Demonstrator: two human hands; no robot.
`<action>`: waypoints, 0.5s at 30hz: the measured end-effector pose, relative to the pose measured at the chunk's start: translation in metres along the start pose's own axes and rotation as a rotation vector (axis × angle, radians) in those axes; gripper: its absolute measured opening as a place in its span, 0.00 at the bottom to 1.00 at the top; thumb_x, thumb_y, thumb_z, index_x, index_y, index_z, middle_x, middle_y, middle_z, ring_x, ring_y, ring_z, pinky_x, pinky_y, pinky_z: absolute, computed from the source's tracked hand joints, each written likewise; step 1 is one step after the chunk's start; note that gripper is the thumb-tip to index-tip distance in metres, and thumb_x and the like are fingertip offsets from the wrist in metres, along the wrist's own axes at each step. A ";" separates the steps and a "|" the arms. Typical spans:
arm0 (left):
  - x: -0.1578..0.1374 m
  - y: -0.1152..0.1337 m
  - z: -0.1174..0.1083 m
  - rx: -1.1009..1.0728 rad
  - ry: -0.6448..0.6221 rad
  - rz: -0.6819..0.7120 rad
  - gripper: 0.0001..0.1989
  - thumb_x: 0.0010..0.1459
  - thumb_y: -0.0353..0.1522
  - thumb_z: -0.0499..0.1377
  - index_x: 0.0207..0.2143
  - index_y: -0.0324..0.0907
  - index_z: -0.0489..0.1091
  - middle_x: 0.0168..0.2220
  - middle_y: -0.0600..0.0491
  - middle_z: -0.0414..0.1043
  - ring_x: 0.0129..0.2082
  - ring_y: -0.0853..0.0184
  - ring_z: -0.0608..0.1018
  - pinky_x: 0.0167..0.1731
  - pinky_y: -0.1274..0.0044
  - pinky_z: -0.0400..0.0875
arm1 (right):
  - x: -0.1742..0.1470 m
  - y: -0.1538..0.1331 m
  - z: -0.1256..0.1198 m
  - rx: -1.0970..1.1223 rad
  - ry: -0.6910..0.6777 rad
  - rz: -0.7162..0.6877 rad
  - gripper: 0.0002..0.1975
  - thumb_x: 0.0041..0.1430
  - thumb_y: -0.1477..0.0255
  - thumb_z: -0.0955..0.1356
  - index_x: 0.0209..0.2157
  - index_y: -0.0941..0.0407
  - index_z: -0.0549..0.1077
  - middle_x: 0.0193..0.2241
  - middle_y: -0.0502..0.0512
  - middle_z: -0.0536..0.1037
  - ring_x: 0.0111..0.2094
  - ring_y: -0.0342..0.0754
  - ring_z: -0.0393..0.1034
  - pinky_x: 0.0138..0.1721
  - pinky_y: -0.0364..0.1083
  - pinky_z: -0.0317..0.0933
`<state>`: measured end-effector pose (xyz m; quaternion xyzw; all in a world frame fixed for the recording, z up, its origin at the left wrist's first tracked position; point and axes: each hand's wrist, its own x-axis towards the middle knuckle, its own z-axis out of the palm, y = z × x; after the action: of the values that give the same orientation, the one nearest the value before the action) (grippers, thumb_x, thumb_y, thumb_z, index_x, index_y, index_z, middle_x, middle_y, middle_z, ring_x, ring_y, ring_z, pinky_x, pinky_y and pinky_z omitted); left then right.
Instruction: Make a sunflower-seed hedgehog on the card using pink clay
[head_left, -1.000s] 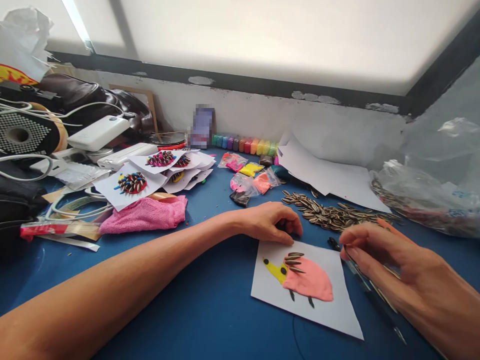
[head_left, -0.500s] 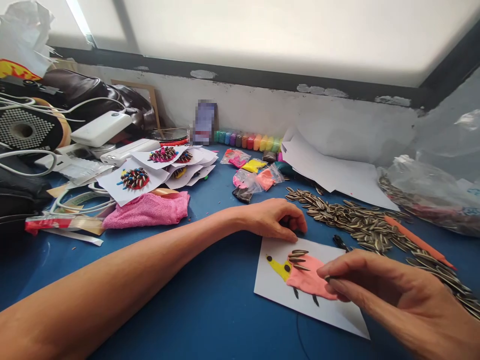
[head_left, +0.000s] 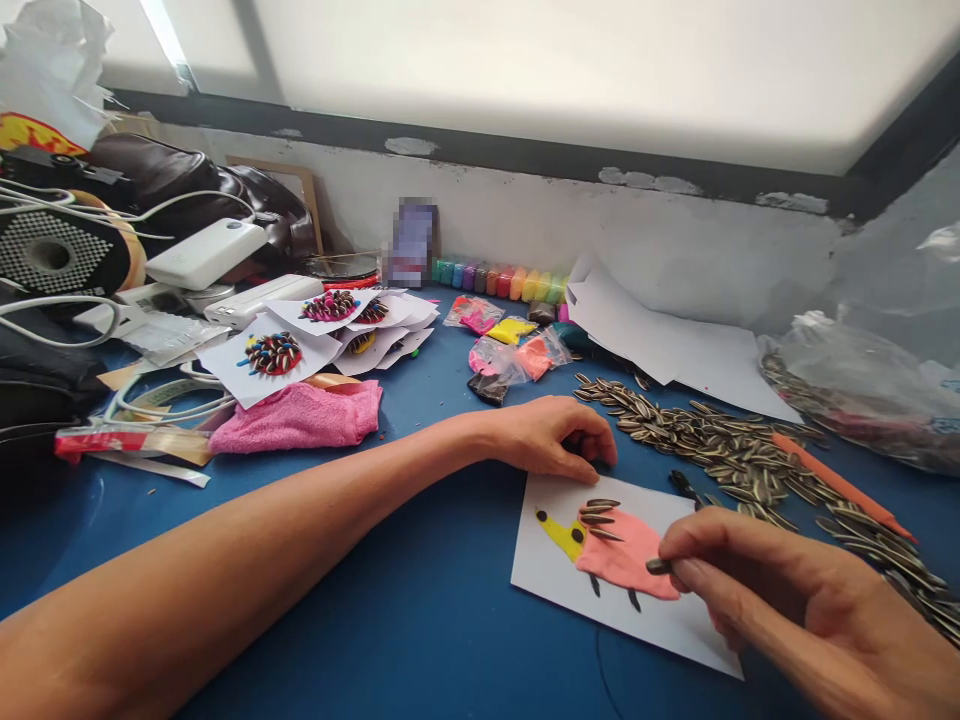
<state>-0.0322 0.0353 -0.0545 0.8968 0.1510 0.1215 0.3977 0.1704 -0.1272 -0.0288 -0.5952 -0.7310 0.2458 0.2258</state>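
Rightward and down a touch since half a second ago, the right hand [head_left: 765, 590] now has its seed [head_left: 659, 566] at the pink clay body [head_left: 628, 560] on the white card [head_left: 570, 580]. Thumb and forefinger are pinched on the seed, its long axis roughly level, tip pointing left at the clay's right edge. That hand comes in low from the right, wrist near the table [head_left: 420, 620]. Left hand [head_left: 555, 438] curls at the card's top edge, fingertips pressing down, well left of the loose seed pile [head_left: 735, 450].
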 end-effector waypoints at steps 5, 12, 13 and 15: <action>0.000 0.002 0.000 -0.006 -0.003 -0.015 0.12 0.55 0.28 0.62 0.43 0.36 0.73 0.36 0.52 0.71 0.38 0.69 0.72 0.38 0.79 0.66 | 0.005 0.016 -0.014 -0.137 0.132 0.010 0.13 0.59 0.56 0.66 0.36 0.48 0.78 0.28 0.47 0.82 0.25 0.47 0.77 0.21 0.39 0.69; 0.000 0.002 0.001 0.012 -0.004 -0.020 0.12 0.55 0.29 0.62 0.43 0.36 0.73 0.36 0.52 0.70 0.38 0.69 0.71 0.38 0.78 0.66 | 0.016 0.006 -0.006 -0.415 0.288 -0.155 0.14 0.60 0.60 0.64 0.28 0.49 0.76 0.21 0.47 0.78 0.19 0.45 0.73 0.16 0.41 0.64; 0.000 0.002 0.001 0.012 -0.005 -0.018 0.12 0.55 0.29 0.62 0.43 0.36 0.73 0.36 0.52 0.70 0.38 0.68 0.71 0.38 0.78 0.66 | 0.016 0.007 -0.004 -0.448 0.295 -0.185 0.13 0.61 0.61 0.63 0.28 0.49 0.76 0.23 0.48 0.79 0.20 0.45 0.74 0.18 0.41 0.64; 0.000 0.001 0.001 0.011 -0.004 -0.016 0.12 0.55 0.29 0.62 0.43 0.36 0.73 0.36 0.52 0.70 0.38 0.68 0.71 0.38 0.78 0.66 | 0.014 0.012 0.000 -0.498 0.282 -0.209 0.14 0.63 0.62 0.62 0.29 0.49 0.75 0.26 0.49 0.80 0.23 0.46 0.75 0.20 0.43 0.66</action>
<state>-0.0316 0.0337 -0.0546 0.8980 0.1583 0.1157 0.3939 0.1769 -0.1119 -0.0353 -0.5819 -0.7875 -0.0509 0.1963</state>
